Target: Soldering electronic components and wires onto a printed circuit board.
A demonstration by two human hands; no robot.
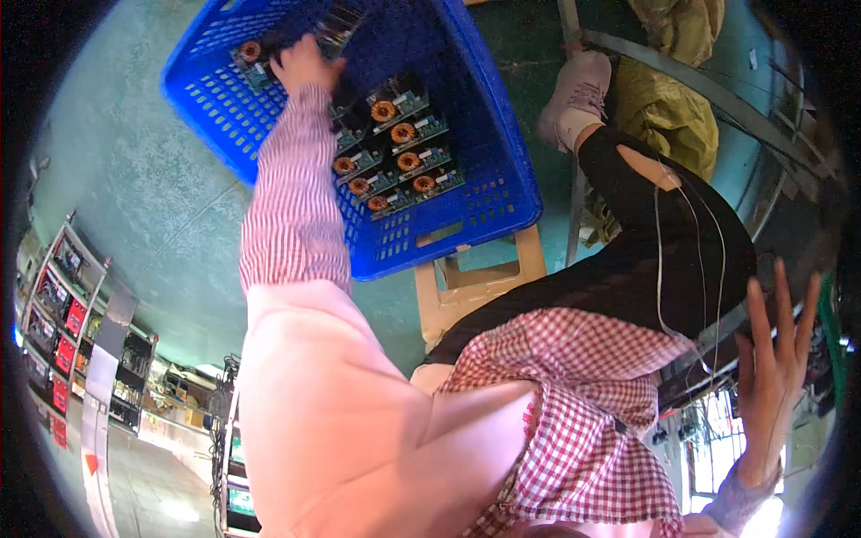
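Note:
My left hand (305, 70) reaches into the blue plastic basket (516, 152), at its far left part. Its fingers are curled and slightly blurred, closed about a circuit board (341, 27) that looks tilted; the grip itself is partly hidden. Beside those fingers lies another circuit board (253, 65) with a copper-wound ring coil. Several similar boards (404, 134) with ring coils stand in rows in the basket's near right part. Away from the basket, at the far right of the view, my right hand (776, 359) is raised with its fingers spread, holding nothing.
A beige stool (430, 309) stands under the basket's near edge. My bent leg (664, 233) and pink shoe (578, 94) are to the right, beside a yellowish sack (664, 117) and a metal frame (691, 67). Racks with red and black units (63, 350) stand at left.

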